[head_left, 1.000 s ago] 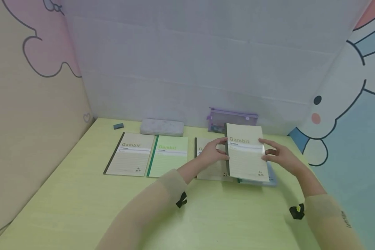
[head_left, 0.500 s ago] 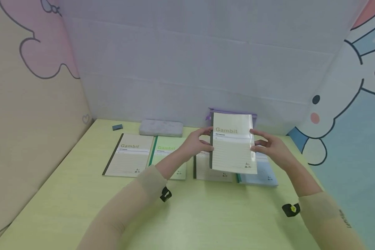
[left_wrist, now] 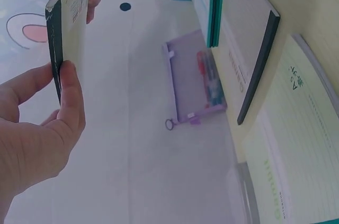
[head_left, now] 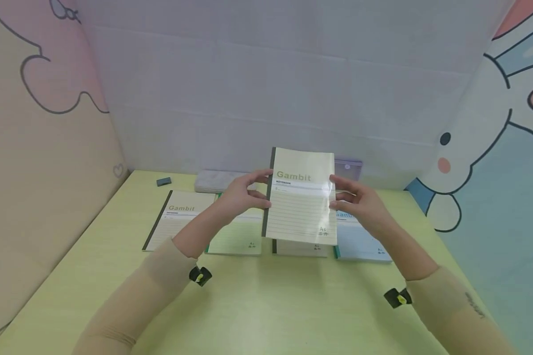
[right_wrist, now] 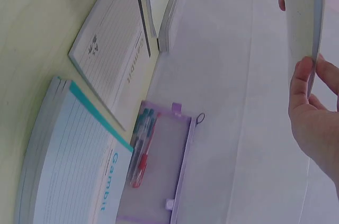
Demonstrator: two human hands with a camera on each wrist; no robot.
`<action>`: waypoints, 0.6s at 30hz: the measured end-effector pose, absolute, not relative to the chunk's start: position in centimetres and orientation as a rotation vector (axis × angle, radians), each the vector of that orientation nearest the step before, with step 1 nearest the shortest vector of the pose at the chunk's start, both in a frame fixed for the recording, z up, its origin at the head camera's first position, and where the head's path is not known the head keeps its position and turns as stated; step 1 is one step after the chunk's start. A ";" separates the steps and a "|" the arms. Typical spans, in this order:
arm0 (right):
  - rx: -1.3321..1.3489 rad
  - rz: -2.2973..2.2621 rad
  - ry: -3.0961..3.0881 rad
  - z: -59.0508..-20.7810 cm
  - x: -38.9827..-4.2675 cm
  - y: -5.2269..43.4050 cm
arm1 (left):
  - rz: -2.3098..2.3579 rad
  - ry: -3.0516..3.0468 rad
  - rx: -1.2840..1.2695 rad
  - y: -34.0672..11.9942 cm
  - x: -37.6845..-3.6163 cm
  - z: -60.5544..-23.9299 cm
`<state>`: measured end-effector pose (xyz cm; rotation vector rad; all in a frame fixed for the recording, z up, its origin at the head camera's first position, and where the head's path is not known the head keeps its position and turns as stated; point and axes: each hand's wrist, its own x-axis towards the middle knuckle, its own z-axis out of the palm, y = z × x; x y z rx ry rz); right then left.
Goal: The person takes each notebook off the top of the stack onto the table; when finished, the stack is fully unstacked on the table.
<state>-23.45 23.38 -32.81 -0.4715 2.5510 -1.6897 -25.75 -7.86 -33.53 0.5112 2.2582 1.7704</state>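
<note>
A cream Gambit notebook (head_left: 299,209) with a black spine is held up above the table, its cover towards me. My left hand (head_left: 242,196) pinches the spine edge between thumb and fingers; my right hand (head_left: 361,204) pinches the opposite edge. In the left wrist view the notebook (left_wrist: 71,23) appears nearly edge-on. Below it lies a pale grey notebook (head_left: 293,248) with a black spine, mostly hidden in the head view. Right of that rests a stack topped by a blue notebook (head_left: 361,241). To the left are a green notebook (head_left: 237,236) and another pale notebook (head_left: 177,224).
A purple zip pouch (head_left: 350,170), holding several pens (right_wrist: 140,150), leans at the back wall, partly covered by the raised notebook. Left of it sits a pale pencil case (head_left: 215,181). A small blue block (head_left: 163,181) lies at the far left of the table (head_left: 266,315).
Both hands have carried the cream notebook up and to the left, away from above the blue stack. The blue notebook is now largely uncovered, while the pouch is more hidden.
</note>
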 end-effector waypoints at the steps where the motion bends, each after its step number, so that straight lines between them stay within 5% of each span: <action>1: -0.477 -1.719 2.529 -32.7 -23.3 22.9 | 1.767 2.264 0.512 -8.3 -25.5 -33.2; 18: -0.529 -1.938 2.208 -33.9 -20.4 14.9 | 1.597 2.395 0.466 -16.8 -22.6 -33.1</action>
